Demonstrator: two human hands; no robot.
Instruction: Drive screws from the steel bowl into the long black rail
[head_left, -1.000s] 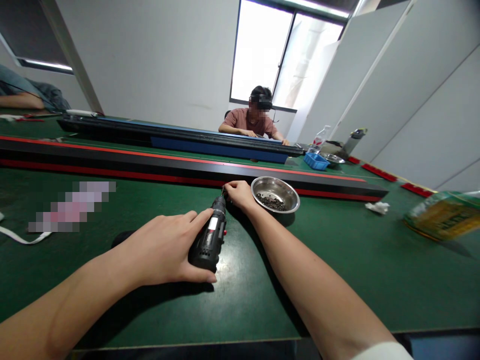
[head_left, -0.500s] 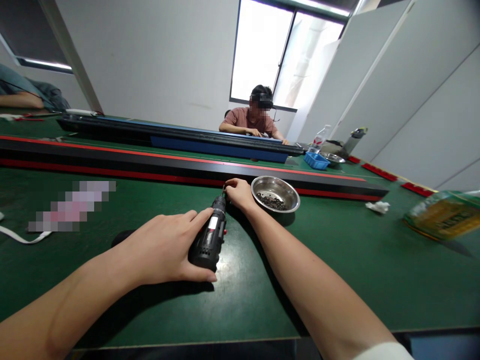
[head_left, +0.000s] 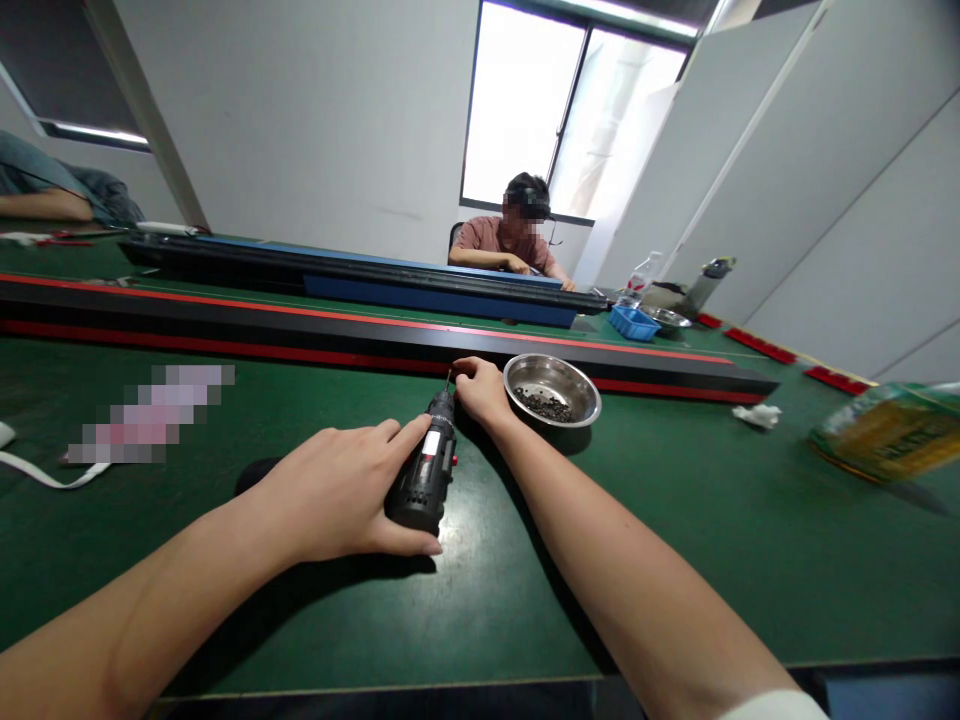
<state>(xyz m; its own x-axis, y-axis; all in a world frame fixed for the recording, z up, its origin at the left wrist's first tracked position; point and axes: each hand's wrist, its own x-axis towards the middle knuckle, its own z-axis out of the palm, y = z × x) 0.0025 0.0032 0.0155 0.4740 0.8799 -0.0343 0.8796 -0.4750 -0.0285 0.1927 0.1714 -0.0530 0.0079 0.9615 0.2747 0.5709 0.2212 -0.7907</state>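
Observation:
My left hand (head_left: 349, 490) is wrapped round a black cordless drill (head_left: 424, 485) that lies low over the green table. Its thin bit points away from me, toward a long black bar with red edges (head_left: 360, 340). At the bit's tip, the curled fingers of my right hand (head_left: 480, 388) are close against the bar's near red edge. Whatever those fingertips hold is too small to make out. Just right of that hand stands a round metal bowl (head_left: 551, 365) with many small dark screws (head_left: 544, 404) in it.
Behind the bar lies another long black and blue bar (head_left: 442, 298), where a person (head_left: 495, 240) works. Toward the right are a blue basket (head_left: 634, 322), a clear bottle (head_left: 643, 277), a crumpled tissue (head_left: 757, 415) and a yellow-green package (head_left: 892, 430). A white strap (head_left: 56, 482) lies left.
The drill and my left hand have shifted very slightly forward and to the right. My right hand stays at the bit's tip, almost unmoved.

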